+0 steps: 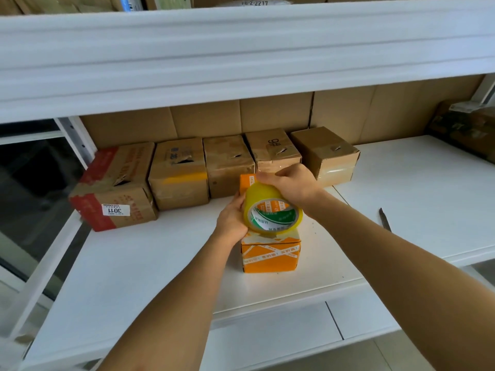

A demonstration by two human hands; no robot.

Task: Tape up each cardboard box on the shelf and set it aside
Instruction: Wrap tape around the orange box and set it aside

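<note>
Your orange box (270, 254), printed with white strips and a white patch on top, stands mid-shelf (150, 263). Your left hand (232, 219) cups the yellowish tape roll (272, 212) resting on it; your right hand (290, 183) curls over the roll's top. Five worn brown boxes (227, 164) line up at 12 o'clock, a knife (385, 219) at 3.

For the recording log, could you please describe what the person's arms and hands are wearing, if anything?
Nothing shows on either: the left hand and right hand are bare, with no gloves, rings, watch or wristbands visible. Both forearms are uncovered up to the frame edge, so no sleeves appear.
</note>
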